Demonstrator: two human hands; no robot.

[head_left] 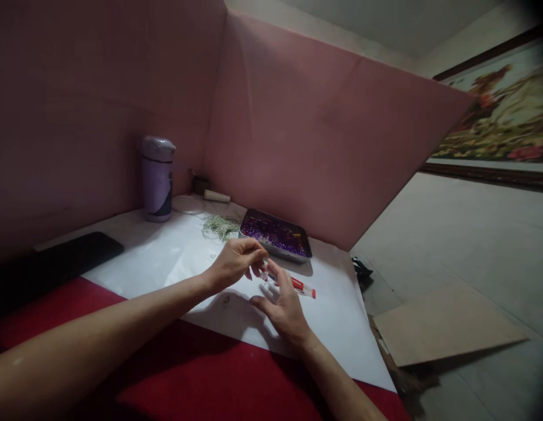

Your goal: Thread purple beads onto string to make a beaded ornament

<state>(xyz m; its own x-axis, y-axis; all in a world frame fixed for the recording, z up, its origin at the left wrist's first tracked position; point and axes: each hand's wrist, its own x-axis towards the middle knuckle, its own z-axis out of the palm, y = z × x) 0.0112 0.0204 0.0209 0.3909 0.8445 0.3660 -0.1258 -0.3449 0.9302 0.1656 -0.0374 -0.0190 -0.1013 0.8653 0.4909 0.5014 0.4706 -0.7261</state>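
Observation:
My left hand (238,262) is closed in a pinch above the white sheet; what sits between its fingertips is too small to make out. Close by, my right hand (283,304) has its thumb spread away from its fingers, whose tips come near the left fingertips. Behind the right fingers lies a slim clear tube with a red label and red end (305,287), partly hidden by them. Beyond both hands is a dark metal tray (289,255) of shiny purple beads (273,233). A tangle of pale green thread (219,227) lies left of the tray.
A lilac flask (157,181) stands at the back left, near a cream spool (217,196). A black flat object (78,257) lies at the left. Pink panels (297,134) rise behind the white sheet (152,263). Red cloth (201,374) covers the front edge.

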